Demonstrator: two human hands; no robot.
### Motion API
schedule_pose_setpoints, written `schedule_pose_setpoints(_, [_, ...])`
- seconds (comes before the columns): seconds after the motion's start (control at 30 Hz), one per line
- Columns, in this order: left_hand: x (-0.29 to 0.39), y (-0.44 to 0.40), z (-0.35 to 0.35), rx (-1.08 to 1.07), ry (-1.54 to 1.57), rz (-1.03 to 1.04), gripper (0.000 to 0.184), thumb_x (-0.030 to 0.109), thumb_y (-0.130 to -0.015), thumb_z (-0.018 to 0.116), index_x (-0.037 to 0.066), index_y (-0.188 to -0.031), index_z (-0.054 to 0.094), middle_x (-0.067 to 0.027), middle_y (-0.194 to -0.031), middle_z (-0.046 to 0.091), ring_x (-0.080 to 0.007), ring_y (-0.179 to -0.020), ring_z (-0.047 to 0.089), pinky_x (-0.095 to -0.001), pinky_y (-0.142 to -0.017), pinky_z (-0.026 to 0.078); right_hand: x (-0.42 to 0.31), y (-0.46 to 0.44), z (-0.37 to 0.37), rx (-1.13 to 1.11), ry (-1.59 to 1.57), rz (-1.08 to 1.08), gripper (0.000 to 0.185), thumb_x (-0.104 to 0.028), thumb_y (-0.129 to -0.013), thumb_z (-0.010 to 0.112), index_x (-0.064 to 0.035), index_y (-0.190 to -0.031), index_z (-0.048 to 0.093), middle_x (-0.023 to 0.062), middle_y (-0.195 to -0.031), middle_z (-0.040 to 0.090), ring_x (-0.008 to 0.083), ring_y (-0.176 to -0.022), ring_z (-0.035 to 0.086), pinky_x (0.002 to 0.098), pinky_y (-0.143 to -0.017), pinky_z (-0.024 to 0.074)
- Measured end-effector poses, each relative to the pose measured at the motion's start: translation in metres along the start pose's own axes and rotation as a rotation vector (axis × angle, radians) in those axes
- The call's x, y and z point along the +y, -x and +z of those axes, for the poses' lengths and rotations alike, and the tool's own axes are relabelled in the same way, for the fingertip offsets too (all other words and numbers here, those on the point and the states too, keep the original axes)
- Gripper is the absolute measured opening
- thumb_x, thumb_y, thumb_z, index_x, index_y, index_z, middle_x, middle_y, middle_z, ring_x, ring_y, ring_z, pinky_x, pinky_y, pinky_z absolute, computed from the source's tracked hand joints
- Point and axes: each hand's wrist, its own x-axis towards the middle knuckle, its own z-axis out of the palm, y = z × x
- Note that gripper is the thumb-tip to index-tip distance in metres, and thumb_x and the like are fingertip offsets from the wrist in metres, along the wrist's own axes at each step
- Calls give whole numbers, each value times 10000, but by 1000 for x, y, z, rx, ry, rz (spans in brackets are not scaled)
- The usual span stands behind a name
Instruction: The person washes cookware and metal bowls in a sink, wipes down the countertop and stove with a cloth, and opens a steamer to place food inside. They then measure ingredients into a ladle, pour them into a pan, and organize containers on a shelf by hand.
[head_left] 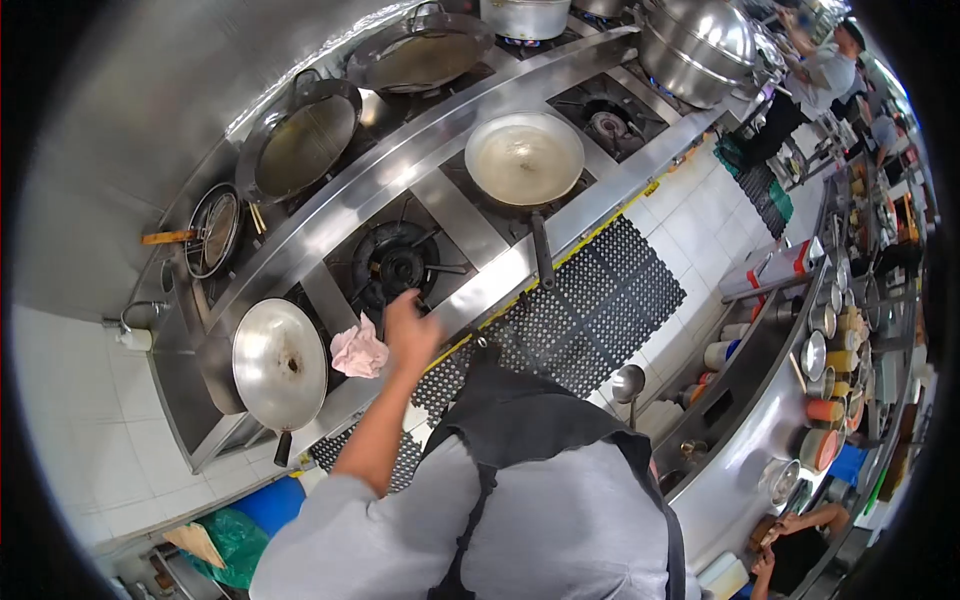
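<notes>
- Pink, crumpled cloth [359,348] lies on the steel just nearer to us than the black, round, iron burner [402,268].
- Our left hand [408,335] is stretched toward the near edge of the burner, close beside the cloth. Blur hides the fingers, so we cannot tell whether they are spread, pressed together or pinching anything, nor whether they touch the cloth.
- To the left of the burner we see a wide, silver, round metal wok [266,375] with a short black handle and a dark mark at its middle.
- To the right of the burner and a little beyond it stands a pale, round metal pan [573,152] holding cloudy liquid, its long dark handle toward us.
- Beyond the burner, we see two dark, round metal woks [342,98] with liquid inside.
- Right of the burner and below it, a black, perforated rubber mat [625,275] covers our floor.
</notes>
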Motion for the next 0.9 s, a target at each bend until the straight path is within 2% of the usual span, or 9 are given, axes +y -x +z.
schedule_pose_setpoints(0.1, [-50, 63, -60, 128, -392, -186, 637, 109, -736, 719, 49, -1354, 573, -249, -1291, 603, -419, -1252, 533, -526, -1034, 445, -15, 13, 2, -15, -68, 25, 189, -175, -927, 611, -30, -835, 690, 82, -728, 633, 224, -676, 593, 341, -664, 481])
schedule_pose_setpoints(0.2, [-115, 95, -55, 124, -500, -33, 568, 50, -760, 694, 26, -1322, 608, -243, -1259, 626, -428, -1226, 550, -531, -1004, 469, -26, 22, 11, -31, -138, 50, 198, -169, -924, 618, -36, -787, 675, 74, -679, 607, 213, -617, 574, 326, -615, 475])
schedule_pose_setpoints(0.3, [-153, 86, -53, 38, -206, -304, 467, -12, -781, 651, 15, -1247, 668, -228, -1185, 652, -432, -1169, 576, -513, -995, 478, -34, 28, 6, -56, -154, 82, 195, -166, -922, 623, -62, -758, 640, 51, -623, 550, 180, -542, 525, 313, -528, 453])
schedule_pose_setpoints(0.37, [-105, 71, -57, -3, -89, -161, 407, -23, -785, 633, 4, -1186, 694, -221, -1134, 659, -431, -1131, 586, -496, -1005, 472, -50, 40, 3, -2, -343, 416, 168, -162, -920, 628, -71, -778, 622, 37, -621, 522, 163, -519, 496, 323, -479, 445])
schedule_pose_setpoints(0.47, [-25, 49, -37, -72, -41, 149, 420, -33, -803, 580, 17, -1208, 683, -222, -1150, 639, -429, -1129, 582, -493, -1035, 448, -21, 34, -2, -23, -402, 370, 92, -131, -921, 627, -49, -880, 637, 22, -648, 531, 153, -510, 499, 336, -454, 456])
schedule_pose_setpoints(0.57, [8, 33, 39, -320, -146, 355, 637, 17, -856, 616, 20, -1474, 463, -273, -1417, 517, -468, -1346, 456, -541, -1147, 340, -31, 52, 3, 37, -383, 373, 125, -85, -914, 633, 20, -963, 679, 39, -705, 598, 139, -566, 545, 282, -518, 459])
schedule_pose_setpoints(0.63, [7, 34, 92, -366, -213, 446, 680, 58, -876, 645, 18, -1511, 404, -295, -1509, 418, -497, -1439, 338, -672, -1151, 255, -26, 54, 5, 36, -368, 361, 132, -85, -912, 634, 22, -976, 679, 40, -705, 600, 139, -570, 556, 287, -512, 457])
schedule_pose_setpoints(0.7, [35, 11, 118, -354, -212, 449, 679, 57, -876, 639, 10, -1510, 402, -297, -1523, 393, -505, -1446, 324, -686, -1155, 236, -5, 59, 3, -13, -355, 332, 100, -117, -916, 636, -31, -967, 638, 28, -679, 558, 157, -511, 537, 356, -443, 469])
schedule_pose_setpoints(0.9, [102, -48, 192, -332, -175, 572, 767, 117, -862, 677, -22, -1536, 340, -347, -1521, 362, -546, -1444, 299, -662, -1180, 226, 45, 92, 8, -22, -60, 178, 121, -136, -925, 639, -39, -995, 659, 39, -695, 591, 200, -584, 592, 356, -553, 492])
